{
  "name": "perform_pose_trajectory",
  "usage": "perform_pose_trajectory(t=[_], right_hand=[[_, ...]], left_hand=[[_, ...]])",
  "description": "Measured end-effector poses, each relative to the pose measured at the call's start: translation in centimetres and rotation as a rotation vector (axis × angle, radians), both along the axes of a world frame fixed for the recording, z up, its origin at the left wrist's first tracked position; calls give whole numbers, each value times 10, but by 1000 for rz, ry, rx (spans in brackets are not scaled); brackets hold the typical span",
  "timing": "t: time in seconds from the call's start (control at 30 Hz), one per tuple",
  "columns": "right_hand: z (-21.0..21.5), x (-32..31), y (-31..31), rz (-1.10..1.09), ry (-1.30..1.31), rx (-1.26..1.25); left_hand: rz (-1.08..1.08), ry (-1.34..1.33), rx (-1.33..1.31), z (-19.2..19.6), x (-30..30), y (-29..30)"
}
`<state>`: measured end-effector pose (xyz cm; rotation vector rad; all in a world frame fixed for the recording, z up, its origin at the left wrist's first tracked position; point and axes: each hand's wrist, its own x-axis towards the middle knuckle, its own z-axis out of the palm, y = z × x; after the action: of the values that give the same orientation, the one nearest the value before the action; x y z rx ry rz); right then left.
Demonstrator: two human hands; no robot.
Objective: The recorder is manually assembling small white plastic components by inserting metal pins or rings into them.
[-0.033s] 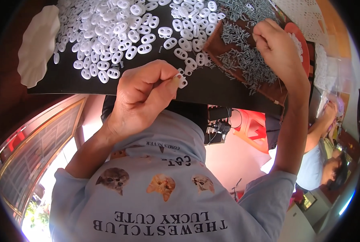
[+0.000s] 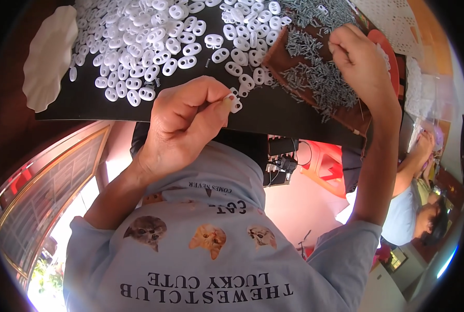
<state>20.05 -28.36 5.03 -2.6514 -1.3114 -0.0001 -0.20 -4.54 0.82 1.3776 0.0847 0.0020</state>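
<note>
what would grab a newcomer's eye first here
Probably the heap of white oval two-holed pieces on the dark tabletop, upper left to centre. Next, small grey metal springs piled on a brown sheet at upper right, beside the right hand. Near centre, the left hand pinches a small white piece.

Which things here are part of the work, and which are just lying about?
Part of the work:
- white piece in the left hand
- loose white two-holed pieces
- grey springs beside the right hand

Apparently just lying about:
- pale wavy-edged dish
- red plastic item
</note>
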Motion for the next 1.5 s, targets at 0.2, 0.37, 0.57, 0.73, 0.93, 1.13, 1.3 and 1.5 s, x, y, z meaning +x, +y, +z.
perform_pose_trajectory(t=[0.2, 0.37, 0.57, 0.73, 0.93, 1.13, 1.3, 1.5], right_hand=[[7, -11, 5, -129, 244, 187], [29, -64, 54, 21, 365, 338], [6, -95, 86, 227, 267, 352], [2, -96, 93, 225, 259, 328], [0, -94, 94, 274, 164, 261], [-9, -93, 99, 267, 117, 477], [-13, -90, 101, 276, 112, 411], [-6, -94, 101, 231, 203, 453]], left_hand=[[-16, -10, -79, -2, -1, 5], [-53, 0, -152, -1, 1, 10], [-12, 58, -312, 1, 2, 10], [-4, 59, -392, -2, 1, 13], [16, 172, -410, 1, 3, 21], [16, 150, -485, 0, 5, 21], [44, 119, -533, -3, 5, 21], [39, 135, -545, -5, 3, 21]])
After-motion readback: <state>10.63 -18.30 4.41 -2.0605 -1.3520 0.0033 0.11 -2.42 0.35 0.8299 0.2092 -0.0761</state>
